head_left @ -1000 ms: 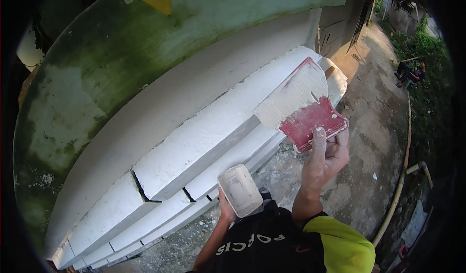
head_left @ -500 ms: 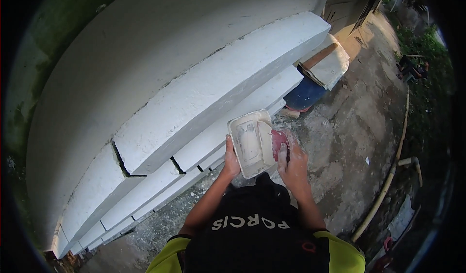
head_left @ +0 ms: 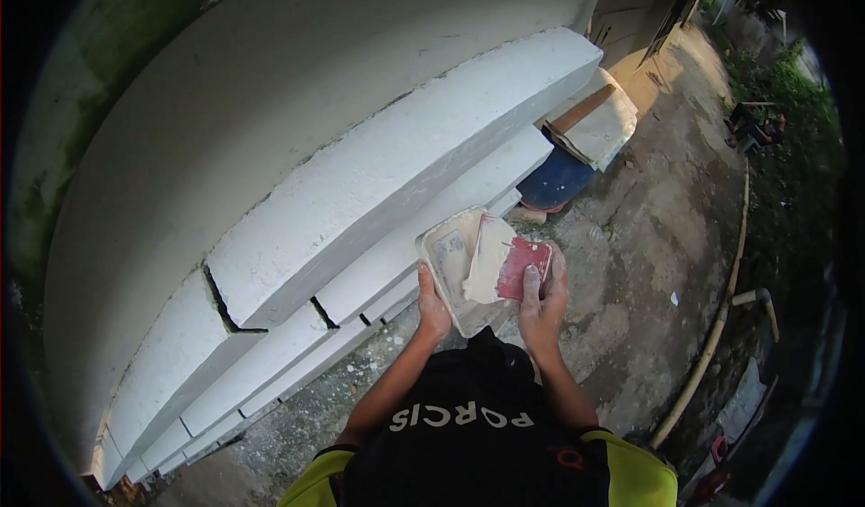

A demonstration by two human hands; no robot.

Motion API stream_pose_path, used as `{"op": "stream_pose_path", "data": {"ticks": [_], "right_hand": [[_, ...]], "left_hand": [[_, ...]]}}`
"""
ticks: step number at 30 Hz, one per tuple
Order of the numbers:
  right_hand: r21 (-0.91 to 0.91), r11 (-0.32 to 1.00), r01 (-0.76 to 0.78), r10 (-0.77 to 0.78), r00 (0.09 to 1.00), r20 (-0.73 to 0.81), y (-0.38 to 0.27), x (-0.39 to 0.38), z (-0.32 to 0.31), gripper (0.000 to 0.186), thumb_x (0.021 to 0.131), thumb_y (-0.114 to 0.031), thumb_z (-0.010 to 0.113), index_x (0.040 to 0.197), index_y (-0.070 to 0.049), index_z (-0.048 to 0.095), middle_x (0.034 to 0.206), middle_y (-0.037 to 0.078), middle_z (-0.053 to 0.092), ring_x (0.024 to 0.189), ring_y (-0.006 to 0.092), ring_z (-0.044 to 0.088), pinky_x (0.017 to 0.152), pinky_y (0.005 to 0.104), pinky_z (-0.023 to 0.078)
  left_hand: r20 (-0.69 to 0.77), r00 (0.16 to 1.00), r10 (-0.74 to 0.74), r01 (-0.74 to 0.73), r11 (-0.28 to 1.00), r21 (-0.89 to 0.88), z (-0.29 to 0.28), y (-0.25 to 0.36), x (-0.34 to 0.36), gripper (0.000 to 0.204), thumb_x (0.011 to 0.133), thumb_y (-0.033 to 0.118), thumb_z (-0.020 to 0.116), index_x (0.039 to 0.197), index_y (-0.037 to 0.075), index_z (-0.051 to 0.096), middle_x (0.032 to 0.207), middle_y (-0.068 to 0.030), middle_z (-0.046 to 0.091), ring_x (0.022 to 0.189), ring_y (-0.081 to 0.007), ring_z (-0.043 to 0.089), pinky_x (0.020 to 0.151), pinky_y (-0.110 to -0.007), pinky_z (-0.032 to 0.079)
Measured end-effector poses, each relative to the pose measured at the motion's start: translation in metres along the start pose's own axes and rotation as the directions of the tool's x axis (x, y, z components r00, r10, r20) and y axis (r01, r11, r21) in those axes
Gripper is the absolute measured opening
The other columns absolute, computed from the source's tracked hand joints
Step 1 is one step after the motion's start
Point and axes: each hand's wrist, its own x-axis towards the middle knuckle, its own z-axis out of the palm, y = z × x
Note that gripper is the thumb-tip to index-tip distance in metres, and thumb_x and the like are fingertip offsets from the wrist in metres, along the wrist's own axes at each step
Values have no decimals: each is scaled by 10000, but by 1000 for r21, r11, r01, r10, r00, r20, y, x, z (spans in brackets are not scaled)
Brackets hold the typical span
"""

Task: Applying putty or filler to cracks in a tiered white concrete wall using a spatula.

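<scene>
My left hand grips the side of a pale rectangular tub, whose inside is smeared with off-white paste. In my right hand is a flat red putty scraper, the thumb pressed on its face. Thick off-white putty coats the scraper's left part, which lies over the tub's right side. Part of the tub's inside is hidden by the scraper. Both hands show whitish smears.
White block-built ledges descend in steps from the wall at left, with dark gaps at some joints. Beyond them stands a blue container topped by a pale board. A long pole lies along the stained ground at right.
The scraper has turned and now shows its broad face, with putty spread on it and more red visible. The tub is tilted slightly differently in my left hand.
</scene>
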Motion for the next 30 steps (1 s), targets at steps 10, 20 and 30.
{"op": "stream_pose_path", "data": {"ticks": [10,20,30], "right_hand": [[684,657,-317,296,943,152,4,14,-3,401,925,13,481,1314,60,394,1214,131,545,1078,148,544,956,290,425],[841,531,105,47,987,-153,-61,138,-16,355,953,-42,481,1284,52,393,1186,144,573,1039,182,591,917,314,480],[250,921,299,-203,916,-346,-94,217,49,366,926,-65,525,1244,75,410,1070,229,599,958,304,604,919,376,426]], "left_hand": [[-70,995,75,-77,997,-26,13,15,-14,766,953,641,214,1461,70,264,1420,-138,403,1271,-285,440,1074,-408,351],[-46,998,-54,46,987,-151,18,28,-27,770,930,671,237,1430,91,322,1380,-131,454,1233,-307,491,1045,-442,407],[-66,997,-36,26,990,-136,0,21,-36,739,948,643,219,1434,96,323,1386,-125,455,1246,-296,480,1047,-442,399]]}}
